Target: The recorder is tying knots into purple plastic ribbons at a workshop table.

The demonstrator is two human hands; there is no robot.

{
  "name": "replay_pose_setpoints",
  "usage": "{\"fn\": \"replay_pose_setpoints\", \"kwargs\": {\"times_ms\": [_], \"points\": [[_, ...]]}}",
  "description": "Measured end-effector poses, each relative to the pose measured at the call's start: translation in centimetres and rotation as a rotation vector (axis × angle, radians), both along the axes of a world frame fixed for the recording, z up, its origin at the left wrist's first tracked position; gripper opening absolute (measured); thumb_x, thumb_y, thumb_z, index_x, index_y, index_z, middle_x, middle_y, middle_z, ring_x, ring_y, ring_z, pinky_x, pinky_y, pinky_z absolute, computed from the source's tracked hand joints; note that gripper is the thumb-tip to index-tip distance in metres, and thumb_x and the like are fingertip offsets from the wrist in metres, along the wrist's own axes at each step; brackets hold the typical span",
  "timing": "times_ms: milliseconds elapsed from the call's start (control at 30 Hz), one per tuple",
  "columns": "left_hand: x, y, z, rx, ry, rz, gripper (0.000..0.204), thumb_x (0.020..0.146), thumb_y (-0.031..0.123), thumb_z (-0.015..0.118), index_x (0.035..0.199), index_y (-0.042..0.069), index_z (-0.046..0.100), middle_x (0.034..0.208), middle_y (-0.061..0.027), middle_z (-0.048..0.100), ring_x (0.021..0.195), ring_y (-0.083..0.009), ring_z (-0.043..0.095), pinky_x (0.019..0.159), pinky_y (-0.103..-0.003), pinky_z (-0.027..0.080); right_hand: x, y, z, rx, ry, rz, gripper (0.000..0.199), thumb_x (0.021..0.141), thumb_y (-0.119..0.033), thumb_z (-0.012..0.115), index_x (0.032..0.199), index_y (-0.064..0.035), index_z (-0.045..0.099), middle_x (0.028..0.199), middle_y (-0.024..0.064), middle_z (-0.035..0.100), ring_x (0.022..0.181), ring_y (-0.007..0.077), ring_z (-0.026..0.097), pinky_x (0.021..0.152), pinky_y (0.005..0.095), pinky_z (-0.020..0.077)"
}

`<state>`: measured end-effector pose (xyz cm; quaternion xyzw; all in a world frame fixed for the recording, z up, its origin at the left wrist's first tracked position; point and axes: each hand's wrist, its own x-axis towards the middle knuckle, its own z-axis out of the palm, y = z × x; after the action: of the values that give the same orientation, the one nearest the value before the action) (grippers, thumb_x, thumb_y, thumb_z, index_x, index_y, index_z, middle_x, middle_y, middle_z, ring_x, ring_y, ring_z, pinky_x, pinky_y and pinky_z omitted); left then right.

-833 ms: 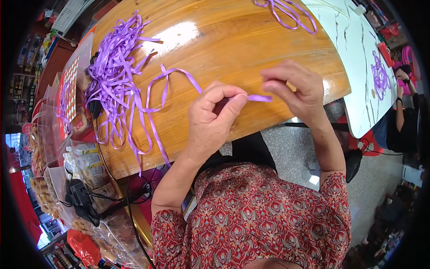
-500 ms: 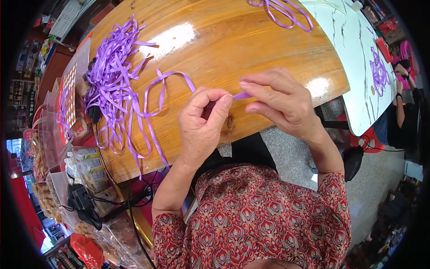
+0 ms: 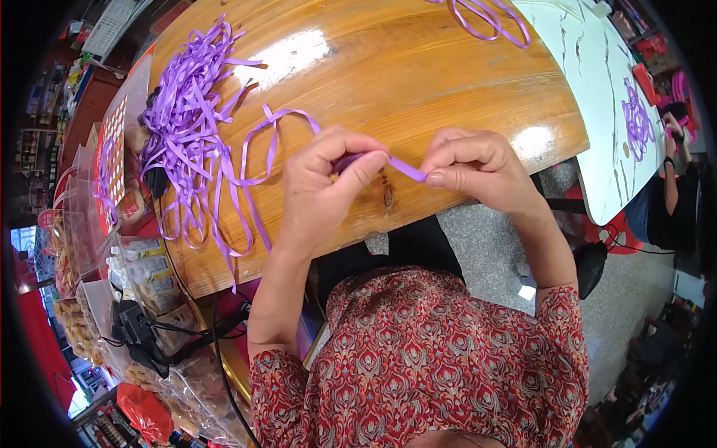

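Note:
A short length of purple ribbon (image 3: 407,168) stretches between my two hands above the table's near edge. My left hand (image 3: 328,179) pinches it between thumb and forefinger, and more ribbon shows inside the curled fingers. The other end sits between the thumb and fingertips of my right hand (image 3: 478,166), closed on it. From behind my left hand a loose strand (image 3: 272,127) loops leftward over the wood. It runs toward a big tangled heap of purple ribbon (image 3: 187,104) at the table's left side.
The wooden table (image 3: 418,82) has a few ribbon loops (image 3: 493,26) at its far edge. On the right, a white marbled table (image 3: 597,149) bears another ribbon pile (image 3: 637,123); a person's arm (image 3: 670,183) is beside it. Packaged goods (image 3: 149,276) and black cables stand at the left.
My right hand, fingers spread before, has closed on the ribbon's end. My left hand has shifted slightly left, and more ribbon shows between the hands.

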<state>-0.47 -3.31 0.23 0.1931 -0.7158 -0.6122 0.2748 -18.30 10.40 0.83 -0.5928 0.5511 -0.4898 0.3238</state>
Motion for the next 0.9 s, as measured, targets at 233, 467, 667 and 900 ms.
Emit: {"fn": "replay_pose_setpoints", "kwargs": {"times_ms": [233,467,667,900], "points": [[-1.4,2.8,-0.8,0.520,0.228,0.108,0.010,0.086,0.003,0.063,0.096,0.002,0.063,0.079,0.0046,0.058,0.071,-0.0031,0.051,0.064,-0.016,0.042,2.9,-2.5,-1.3,-0.209,-0.384,-0.133,0.020,0.081,0.002,0.063,0.101,0.0010,0.067,0.085,0.0069,0.061,0.079,0.0148,0.056,0.071,0.0240,0.0443],[-1.1,3.4,-2.3,0.059,0.278,0.255,0.013,0.084,0.000,0.064,0.097,0.000,0.061,0.087,0.0013,0.052,0.070,-0.0046,0.047,0.062,-0.017,0.039,3.2,-2.9,-1.2,-0.426,0.270,-0.328,0.024,0.076,0.007,0.065,0.099,-0.0010,0.068,0.081,0.0082,0.064,0.071,0.0184,0.059,0.061,0.0265,0.0460],[-1.4,3.7,-2.0,0.271,0.271,0.278,0.013,0.082,0.000,0.066,0.094,0.000,0.062,0.087,0.0005,0.056,0.074,-0.0049,0.050,0.063,-0.017,0.041,3.5,-3.1,-1.2,-0.528,0.463,-0.363,0.027,0.072,0.007,0.068,0.098,-0.0005,0.066,0.079,0.0093,0.064,0.067,0.0202,0.059,0.057,0.0286,0.0472],[-1.0,4.3,-0.2,0.631,0.359,0.226,0.017,0.084,0.003,0.062,0.100,-0.002,0.062,0.086,-0.0042,0.063,0.071,-0.0074,0.052,0.061,-0.020,0.039,3.6,-2.4,-0.9,-0.147,-0.284,-0.284,0.026,0.076,0.007,0.064,0.101,-0.0001,0.065,0.084,0.0087,0.064,0.074,0.0184,0.061,0.065,0.0251,0.0473]]}}
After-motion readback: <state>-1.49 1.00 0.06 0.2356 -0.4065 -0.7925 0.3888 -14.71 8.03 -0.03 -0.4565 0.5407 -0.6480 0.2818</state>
